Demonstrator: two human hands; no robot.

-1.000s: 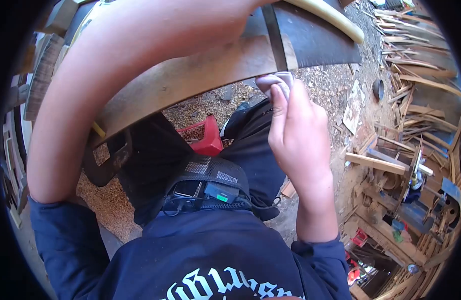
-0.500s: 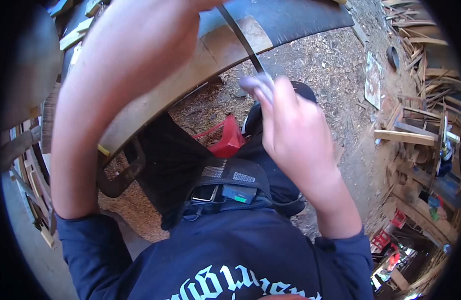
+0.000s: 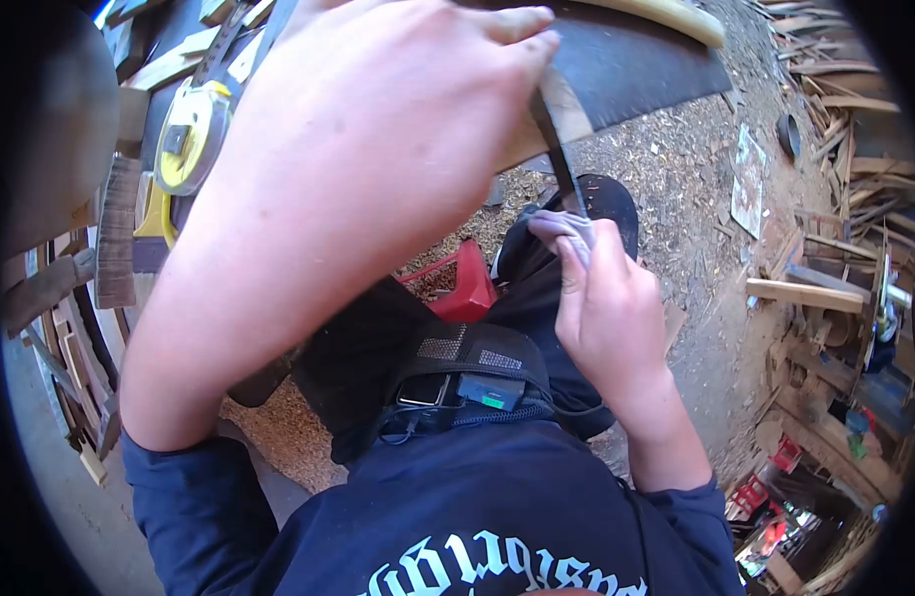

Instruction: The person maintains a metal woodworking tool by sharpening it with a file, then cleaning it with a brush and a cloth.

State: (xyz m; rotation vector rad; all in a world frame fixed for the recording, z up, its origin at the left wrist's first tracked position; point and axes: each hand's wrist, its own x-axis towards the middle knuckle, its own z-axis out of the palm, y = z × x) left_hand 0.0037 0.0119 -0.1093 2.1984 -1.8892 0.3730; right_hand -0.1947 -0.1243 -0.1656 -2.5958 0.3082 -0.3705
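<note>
A thin dark metal strip slants between my two hands. My right hand is closed round a pale purple cloth wrapped about the strip's lower end. At the upper end my left hand has its fingers closed on the strip, with the back of the hand toward the camera. Part of the grip is hidden behind the hand. Beneath it lies a dark sheet beside a tan board edge, and a pale curved wooden piece rests at the top.
A yellow tape measure lies left of my left forearm. Below, between the legs, is a red object. Shavings cover the ground. Wood scraps are heaped at the right, with a plank sticking out.
My left hand and forearm have come lower into view. My right hand, the cloth and the strip's lower end have shifted down and right. The tape measure now shows.
</note>
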